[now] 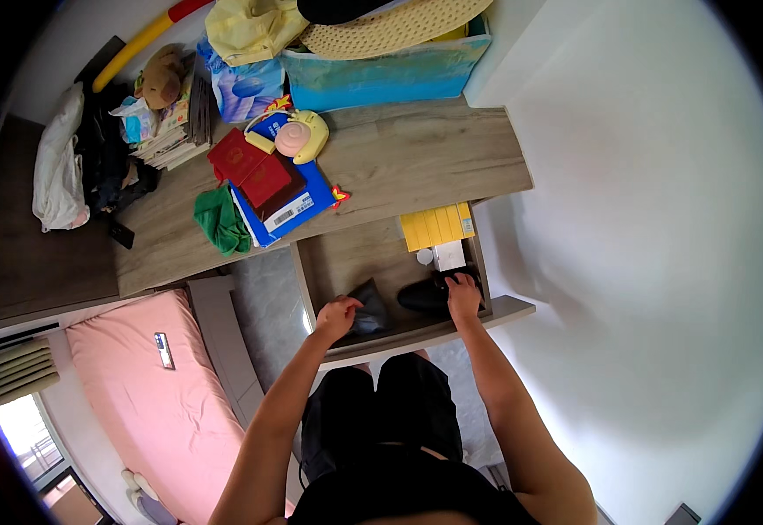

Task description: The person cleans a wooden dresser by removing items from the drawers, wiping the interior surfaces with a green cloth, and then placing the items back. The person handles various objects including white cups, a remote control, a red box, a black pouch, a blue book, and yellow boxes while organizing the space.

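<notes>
Below the desk, a wooden drawer [355, 252] is pulled out in front of me. My left hand [337, 317] is at its left side, touching a dark grey pouch or bag [372, 310]; whether the fingers grip it I cannot tell. My right hand [463, 295] rests on a black case [421, 296] at the drawer's front right, its fingertips over dark items there. Just behind that hand are a small white box [448, 256] and a round white object [424, 256]. A row of yellow boxes or booklets [435, 226] fills the back right corner.
On the wooden desk [421, 157] lie red booklets [250, 170], a blue folder [309, 203], a green cloth [220, 220] and a snail-shaped device [302, 136]. Behind stands a blue storage bin [388, 75]. A pink bed [151, 394] with a phone [164, 350] is at left; a white wall [637, 230] at right.
</notes>
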Available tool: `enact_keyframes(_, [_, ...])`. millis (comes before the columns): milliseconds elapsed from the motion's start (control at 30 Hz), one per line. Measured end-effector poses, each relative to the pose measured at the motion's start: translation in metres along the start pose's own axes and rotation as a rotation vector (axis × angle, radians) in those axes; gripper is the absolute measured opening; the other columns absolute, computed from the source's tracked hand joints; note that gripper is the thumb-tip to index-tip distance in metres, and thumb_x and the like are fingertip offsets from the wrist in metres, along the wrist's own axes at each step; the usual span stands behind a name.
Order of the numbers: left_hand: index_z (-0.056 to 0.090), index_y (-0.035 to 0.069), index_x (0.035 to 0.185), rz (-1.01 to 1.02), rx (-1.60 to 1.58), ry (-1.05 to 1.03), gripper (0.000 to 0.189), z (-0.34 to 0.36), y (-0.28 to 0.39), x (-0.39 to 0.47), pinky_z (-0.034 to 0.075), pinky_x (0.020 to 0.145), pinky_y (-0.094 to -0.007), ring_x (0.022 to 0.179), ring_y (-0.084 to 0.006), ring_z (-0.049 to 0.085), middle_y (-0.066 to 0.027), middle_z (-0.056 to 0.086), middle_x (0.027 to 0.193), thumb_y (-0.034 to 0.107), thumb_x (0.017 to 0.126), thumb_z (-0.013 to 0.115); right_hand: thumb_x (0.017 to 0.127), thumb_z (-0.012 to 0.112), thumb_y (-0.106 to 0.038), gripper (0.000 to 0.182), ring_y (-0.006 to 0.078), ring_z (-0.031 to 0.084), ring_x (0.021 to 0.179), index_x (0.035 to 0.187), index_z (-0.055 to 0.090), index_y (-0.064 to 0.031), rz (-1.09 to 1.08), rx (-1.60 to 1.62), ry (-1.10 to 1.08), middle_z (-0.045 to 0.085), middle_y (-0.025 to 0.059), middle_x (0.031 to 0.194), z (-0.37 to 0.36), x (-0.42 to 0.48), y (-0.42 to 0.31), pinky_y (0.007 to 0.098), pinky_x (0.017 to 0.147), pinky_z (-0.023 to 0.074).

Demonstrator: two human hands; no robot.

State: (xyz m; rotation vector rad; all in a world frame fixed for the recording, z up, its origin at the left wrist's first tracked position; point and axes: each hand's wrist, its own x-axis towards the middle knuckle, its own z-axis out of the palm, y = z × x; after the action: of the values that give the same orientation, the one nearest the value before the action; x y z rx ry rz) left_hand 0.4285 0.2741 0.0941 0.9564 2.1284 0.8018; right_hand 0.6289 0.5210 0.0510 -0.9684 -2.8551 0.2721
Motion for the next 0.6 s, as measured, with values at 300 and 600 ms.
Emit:
enact_keyframes(300, [0.065,0.012,0.090,-0.039,0.016,-0.014,0.018,-0.002,-0.008,-0.002,0.049,0.069,-0.0370,0.076,-0.0290,0.060,-0.0123,0.062,0.083,0.008,0.079,0.051,0.072,0.055,-0.003,0.028,0.0296,0.051,0.103,0.099,0.059,-0.0071,0.097,0.048,-0.099,0.055,0.0110,0.106,0.013,0.001,0.003,0.0398,0.081,0.0475])
enact_keyframes(600, [0.064,0.008,0.092,-0.014,-0.125,0.381,0.016,-0.050,0.001,0.014,0.048,0.059,-0.0327,0.066,-0.0247,0.060,-0.0131,0.060,0.081,0.003,0.080,0.054,0.068,0.054,0.004,0.034,0.0326,0.053,0.095,0.100,0.057,-0.0057,-0.014,0.360,0.219,0.055,0.0131,0.103,-0.040,0.025,-0.060,0.0402,0.082,0.0449])
